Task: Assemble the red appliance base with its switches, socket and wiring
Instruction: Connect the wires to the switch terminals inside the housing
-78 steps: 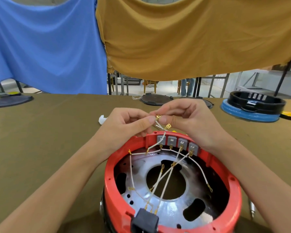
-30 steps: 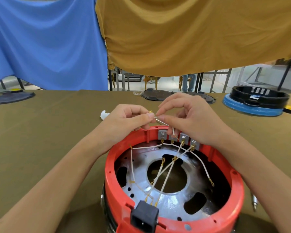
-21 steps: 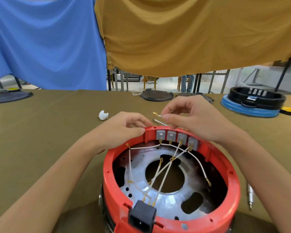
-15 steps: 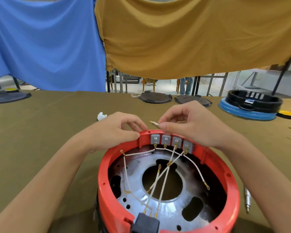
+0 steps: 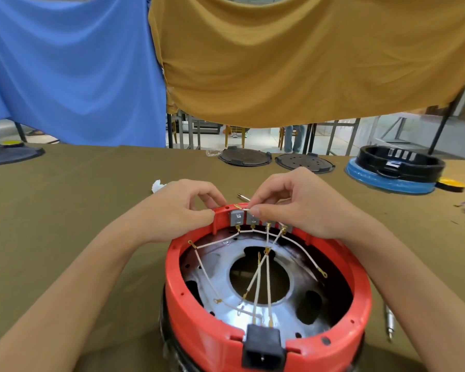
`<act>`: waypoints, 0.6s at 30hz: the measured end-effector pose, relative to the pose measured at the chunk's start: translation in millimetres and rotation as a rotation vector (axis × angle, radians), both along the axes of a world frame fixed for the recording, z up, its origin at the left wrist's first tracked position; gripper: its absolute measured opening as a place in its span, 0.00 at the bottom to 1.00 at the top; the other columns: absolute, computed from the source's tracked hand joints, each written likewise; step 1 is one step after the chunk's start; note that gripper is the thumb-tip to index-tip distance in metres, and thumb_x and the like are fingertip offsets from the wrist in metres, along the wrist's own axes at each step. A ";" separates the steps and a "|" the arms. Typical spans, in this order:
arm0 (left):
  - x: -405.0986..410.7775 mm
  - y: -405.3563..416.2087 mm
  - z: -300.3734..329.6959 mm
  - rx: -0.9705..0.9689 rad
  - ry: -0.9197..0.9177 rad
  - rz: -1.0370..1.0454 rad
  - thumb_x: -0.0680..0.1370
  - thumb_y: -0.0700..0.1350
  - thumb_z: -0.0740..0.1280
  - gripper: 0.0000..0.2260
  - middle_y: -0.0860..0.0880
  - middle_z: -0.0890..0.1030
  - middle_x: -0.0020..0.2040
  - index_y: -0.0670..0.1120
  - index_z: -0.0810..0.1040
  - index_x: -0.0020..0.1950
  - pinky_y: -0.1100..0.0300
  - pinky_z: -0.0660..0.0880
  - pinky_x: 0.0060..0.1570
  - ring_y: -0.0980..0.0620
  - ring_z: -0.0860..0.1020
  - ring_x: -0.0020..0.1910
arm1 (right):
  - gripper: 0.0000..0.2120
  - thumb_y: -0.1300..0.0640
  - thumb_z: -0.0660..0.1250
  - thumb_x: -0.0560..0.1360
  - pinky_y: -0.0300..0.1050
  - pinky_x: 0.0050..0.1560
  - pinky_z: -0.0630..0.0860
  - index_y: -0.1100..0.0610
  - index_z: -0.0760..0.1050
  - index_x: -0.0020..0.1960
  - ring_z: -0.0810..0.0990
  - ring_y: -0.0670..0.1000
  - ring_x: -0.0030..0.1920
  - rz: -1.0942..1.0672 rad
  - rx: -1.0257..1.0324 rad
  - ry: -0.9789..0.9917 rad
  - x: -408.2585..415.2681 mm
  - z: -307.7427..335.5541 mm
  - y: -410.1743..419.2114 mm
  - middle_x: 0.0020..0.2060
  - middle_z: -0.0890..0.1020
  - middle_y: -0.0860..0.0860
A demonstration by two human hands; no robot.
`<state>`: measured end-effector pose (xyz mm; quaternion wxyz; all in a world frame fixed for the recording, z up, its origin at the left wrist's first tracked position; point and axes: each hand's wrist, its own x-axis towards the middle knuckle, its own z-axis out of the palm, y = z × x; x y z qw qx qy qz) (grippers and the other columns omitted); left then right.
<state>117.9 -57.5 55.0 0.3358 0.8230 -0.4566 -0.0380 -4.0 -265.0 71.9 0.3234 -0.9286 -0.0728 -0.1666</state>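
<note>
The red appliance base (image 5: 266, 304) is set at the near edge of the table (image 5: 65, 210), with the black socket (image 5: 262, 347) fitted in its near wall and a row of grey switches (image 5: 249, 218) in its far wall. A short white wire (image 5: 244, 208) with a brass terminal is pinched between thumb and forefinger of the right hand (image 5: 287, 204), just above the leftmost switches. The far rim is gripped by the curled left hand (image 5: 184, 208). Wiring of the switches is judged to be in hand; the terminal must next be aligned with and pressed onto a tab. The wires already crossing below may hinder access. A blue-and-black base (image 5: 395, 170), two dark discs (image 5: 274, 158) and a screwdriver (image 5: 389, 322) are noted nearby.
</note>
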 end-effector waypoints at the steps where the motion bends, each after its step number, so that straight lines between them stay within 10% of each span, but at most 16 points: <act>1: -0.3 -0.6 -0.6 -0.008 -0.013 0.009 0.76 0.42 0.68 0.11 0.59 0.82 0.48 0.58 0.81 0.51 0.58 0.76 0.34 0.47 0.80 0.37 | 0.01 0.53 0.76 0.72 0.54 0.47 0.81 0.48 0.85 0.44 0.83 0.47 0.39 -0.009 -0.001 0.005 0.0 -0.1 -0.5 0.40 0.85 0.48; 5: -2.1 -1.0 -2.5 -0.131 -0.116 0.002 0.74 0.42 0.72 0.10 0.57 0.80 0.47 0.56 0.81 0.50 0.67 0.74 0.42 0.59 0.79 0.45 | 0.01 0.53 0.76 0.71 0.52 0.48 0.81 0.47 0.85 0.43 0.83 0.45 0.40 -0.046 -0.036 0.026 0.6 -2.0 0.7 0.39 0.85 0.46; 18: -9.6 -5.2 -0.4 -0.146 -0.232 -0.103 0.70 0.46 0.79 0.03 0.55 0.77 0.34 0.51 0.86 0.38 0.68 0.69 0.35 0.54 0.74 0.31 | 0.03 0.57 0.77 0.70 0.40 0.45 0.81 0.49 0.86 0.40 0.83 0.39 0.38 -0.060 -0.109 0.037 -3.3 0.4 10.0 0.37 0.85 0.44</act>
